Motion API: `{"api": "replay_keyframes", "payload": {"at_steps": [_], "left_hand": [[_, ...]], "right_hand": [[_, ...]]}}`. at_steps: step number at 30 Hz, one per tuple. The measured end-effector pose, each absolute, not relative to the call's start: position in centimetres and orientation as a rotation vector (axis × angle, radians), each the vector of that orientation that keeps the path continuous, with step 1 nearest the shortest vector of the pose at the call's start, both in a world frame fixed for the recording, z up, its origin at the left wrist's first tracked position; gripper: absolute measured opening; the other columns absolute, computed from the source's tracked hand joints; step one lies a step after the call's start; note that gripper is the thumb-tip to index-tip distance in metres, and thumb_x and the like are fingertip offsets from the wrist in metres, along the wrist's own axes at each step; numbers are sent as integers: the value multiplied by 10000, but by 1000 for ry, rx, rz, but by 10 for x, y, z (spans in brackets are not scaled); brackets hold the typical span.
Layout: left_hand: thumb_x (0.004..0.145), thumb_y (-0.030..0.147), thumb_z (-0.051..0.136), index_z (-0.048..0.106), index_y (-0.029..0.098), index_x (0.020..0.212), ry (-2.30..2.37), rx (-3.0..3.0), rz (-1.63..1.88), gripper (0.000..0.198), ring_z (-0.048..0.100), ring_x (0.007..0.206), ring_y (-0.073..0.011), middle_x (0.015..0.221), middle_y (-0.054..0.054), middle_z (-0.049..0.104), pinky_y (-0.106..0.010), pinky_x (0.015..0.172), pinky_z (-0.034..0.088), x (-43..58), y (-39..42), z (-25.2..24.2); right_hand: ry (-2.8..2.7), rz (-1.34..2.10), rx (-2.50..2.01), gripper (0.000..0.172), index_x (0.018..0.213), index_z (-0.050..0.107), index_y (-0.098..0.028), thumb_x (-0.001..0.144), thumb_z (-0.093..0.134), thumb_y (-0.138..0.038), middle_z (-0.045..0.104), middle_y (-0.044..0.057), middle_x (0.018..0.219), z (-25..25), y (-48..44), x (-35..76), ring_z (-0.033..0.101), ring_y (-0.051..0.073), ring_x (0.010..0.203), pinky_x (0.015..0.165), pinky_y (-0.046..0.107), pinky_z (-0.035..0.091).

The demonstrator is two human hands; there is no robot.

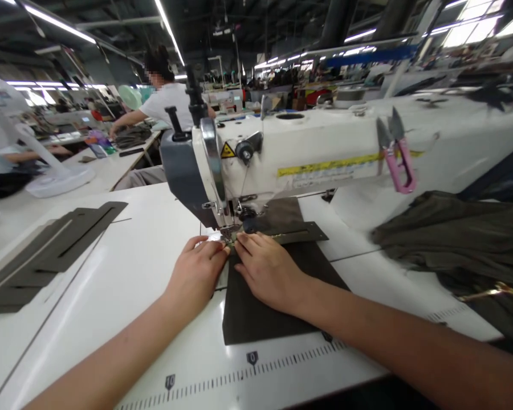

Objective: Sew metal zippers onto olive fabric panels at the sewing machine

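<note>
A dark olive fabric panel (273, 307) lies flat under the head of a white sewing machine (325, 142). Across it, to the right of the presser foot (229, 230), runs a narrow strip (310, 232) of the same colour with a slit in it. My left hand (199, 267) is at the panel's left edge just in front of the foot, thumb and fingers drawn together on the cloth. Flat on the panel lies my right hand (267, 270), its fingers stretched toward the needle area. The exact fingertip contact at the foot is partly hidden.
Several cut olive strips (64, 245) lie at the left of the table. Pink-handled thread snips (397, 156) hang on the machine arm. Bunched olive cloth (444, 233) is at the right. A ruler scale (235, 376) marks the front edge. Beyond sits a co-worker (171, 102).
</note>
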State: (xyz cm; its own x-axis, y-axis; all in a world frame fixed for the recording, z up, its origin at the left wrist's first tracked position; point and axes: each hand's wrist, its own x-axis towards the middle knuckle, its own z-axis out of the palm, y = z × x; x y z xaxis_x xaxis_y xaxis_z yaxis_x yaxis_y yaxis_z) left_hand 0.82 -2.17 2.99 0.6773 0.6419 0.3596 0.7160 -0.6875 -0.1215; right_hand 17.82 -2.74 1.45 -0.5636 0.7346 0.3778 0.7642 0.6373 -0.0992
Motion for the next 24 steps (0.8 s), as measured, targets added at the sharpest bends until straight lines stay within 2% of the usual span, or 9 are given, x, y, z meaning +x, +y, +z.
{"api": "replay_keyframes", "payload": {"at_steps": [9, 17, 24], "left_hand": [[804, 98, 455, 608, 126, 824, -1121, -2617, -423, 157, 592, 782, -204, 804, -80, 630, -371, 836, 442, 11, -16, 26], [818, 80, 446, 591, 127, 792, -1140, -2604, -510, 154, 597, 772, -193, 809, -79, 634, -362, 802, 457, 9, -13, 21], [779, 51, 483, 582, 124, 776, -1156, -2620, -499, 123, 603, 780, -193, 826, -80, 639, -359, 802, 455, 8, -10, 21]], "right_hand": [[-2461, -88, -1149, 276, 1055, 569, -34, 825, 504, -172, 561, 182, 1100, 12, -21, 179, 505, 263, 1035, 877, 402, 417], [-2467, -88, -1166, 288, 1081, 562, -54, 827, 479, -163, 575, 163, 1094, 8, -17, 177, 539, 249, 970, 838, 397, 442], [-2465, -103, -1150, 289, 1083, 560, -70, 822, 463, -147, 573, 155, 1107, 10, -16, 177, 531, 256, 992, 825, 397, 449]]}}
